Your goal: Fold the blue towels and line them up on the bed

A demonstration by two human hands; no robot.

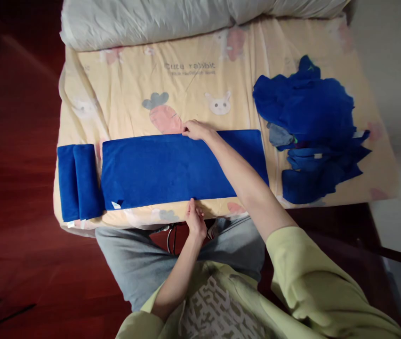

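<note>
A long blue towel (151,169), folded into a strip, lies flat across the near part of the bed. My right hand (196,130) reaches over it and pinches its far edge near the middle. At the near edge, about the same place along the strip, my left hand (195,220) grips the towel with fingers closed. Two folded blue towels (79,181) lie side by side at the strip's left end. A heap of loose blue towels (309,127) sits to the right.
The bed has a yellow sheet (186,84) printed with rabbits and carrots and a rolled grey-white quilt (172,19) at the far side. Dark red wooden floor (13,141) lies to the left. My grey-trousered legs (137,254) press against the bed's near edge.
</note>
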